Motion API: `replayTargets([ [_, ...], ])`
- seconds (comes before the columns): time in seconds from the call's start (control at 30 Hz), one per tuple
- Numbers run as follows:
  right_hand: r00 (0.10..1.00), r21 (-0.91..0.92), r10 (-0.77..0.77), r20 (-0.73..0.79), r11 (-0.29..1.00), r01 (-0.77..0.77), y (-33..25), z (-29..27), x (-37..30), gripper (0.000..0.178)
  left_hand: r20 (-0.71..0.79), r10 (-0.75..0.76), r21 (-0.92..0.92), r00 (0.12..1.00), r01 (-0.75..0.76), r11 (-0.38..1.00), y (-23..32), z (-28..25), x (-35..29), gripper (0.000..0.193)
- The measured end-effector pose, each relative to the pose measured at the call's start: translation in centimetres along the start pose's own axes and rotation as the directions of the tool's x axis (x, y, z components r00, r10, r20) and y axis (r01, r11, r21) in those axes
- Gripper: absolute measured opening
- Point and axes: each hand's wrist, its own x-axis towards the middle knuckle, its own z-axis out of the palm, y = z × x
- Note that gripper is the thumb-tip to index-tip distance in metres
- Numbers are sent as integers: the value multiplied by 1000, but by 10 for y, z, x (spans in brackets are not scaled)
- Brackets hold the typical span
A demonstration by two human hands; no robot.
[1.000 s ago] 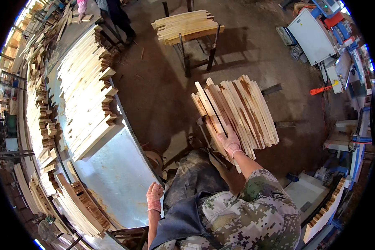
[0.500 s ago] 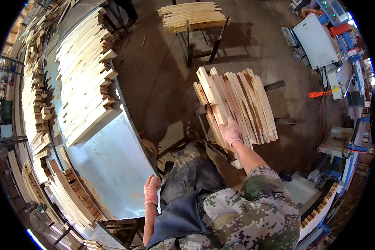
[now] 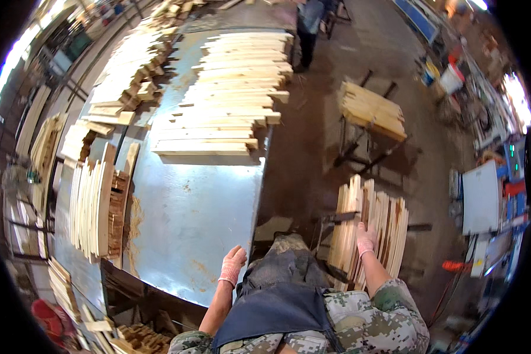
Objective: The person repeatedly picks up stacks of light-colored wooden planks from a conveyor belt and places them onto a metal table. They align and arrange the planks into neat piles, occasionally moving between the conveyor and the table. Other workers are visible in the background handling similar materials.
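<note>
My right hand [image 3: 367,238], in a pale pink knitted glove, rests on a stack of wooden strips [image 3: 398,227] to my right. Its fingers are bent over a strip near the stack's middle and look closed on it; the fingertips are partly hidden among the wood. My left hand [image 3: 233,264], gloved alike, hovers by the near right edge of a metal-topped table [image 3: 189,212]. Its fingers are loosely bent and partly apart, with nothing seen in them. The strips under my right hand lie side by side, their ends uneven.
A row of pale strips [image 3: 230,88] covers the table's far part. More wood piles [image 3: 91,209] stand along its left side. Ahead right is a metal stand with stacked strips [image 3: 371,112]. A person [image 3: 308,32] stands beyond the table; a white cabinet [image 3: 481,197] is far right.
The view has swung left, so the table and both stacks sit farther right in the picture. My right hand stays on the strips; my left hand remains near the table's edge.
</note>
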Motion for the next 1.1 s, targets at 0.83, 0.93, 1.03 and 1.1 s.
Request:
replayTargets([
  [0.83,617,172,-732,288,674,719,-673,241,212,84,-473,159,311,866,-5,950,199,3,201,63],
  [0.93,698,385,-656,286,746,544,-699,281,236,84,-437,-19,282,899,157,947,274,19,245,68],
  [1.03,679,304,-640,360,768,564,-707,280,221,84,-654,281,381,703,-15,924,270,35,298,65],
  [1.1,650,343,-669,361,743,574,-708,278,226,82,-617,309,396,724,-54,917,291,38,314,64],
])
